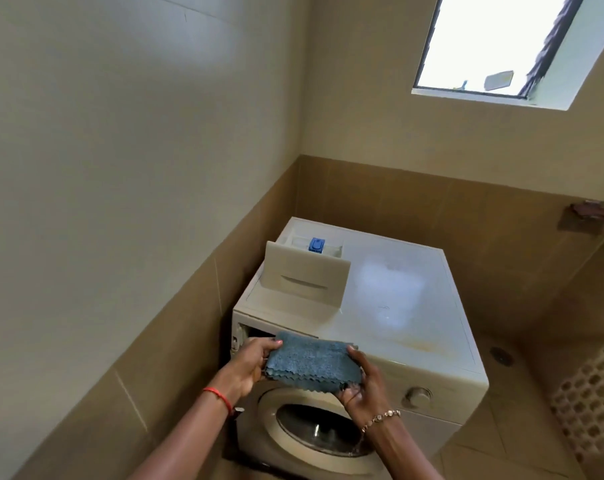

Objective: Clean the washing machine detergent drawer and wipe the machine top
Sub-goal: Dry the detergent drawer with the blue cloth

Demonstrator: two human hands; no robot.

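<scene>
A white front-loading washing machine (pixel 380 341) is standing in the corner of a tiled room, under a bright window (pixel 508 46); no brand, label or writing on it is showing clearly enough to read; its flat machine top (pixel 408 306) is catching a pale glare and is carrying a faint yellowish stain near the front edge; the round door (pixel 314 427) is sitting low on the front, partly cut off behind the forearms; a control knob (pixel 419 396) is showing at the front right; the detergent drawer (pixel 305 273) is lying out of the machine on the left rear of the top, its front panel tilted toward the camera and a small blue insert (pixel 316 244) sitting in its tray behind; the empty drawer slot (pixel 255 336) is gaping dark at the upper left of the front, partly hidden by the cloth; a folded blue-grey cloth (pixel 314 363) is being held in front of the machine, below and nearer than the drawer and well apart from it; the left hand (pixel 250 363) is gripping its left edge with fingers curled over; the right hand (pixel 364 382) is pinching its right edge, thumb on top; a perforated basket (pixel 591 403) is being cut off at the right edge.
</scene>
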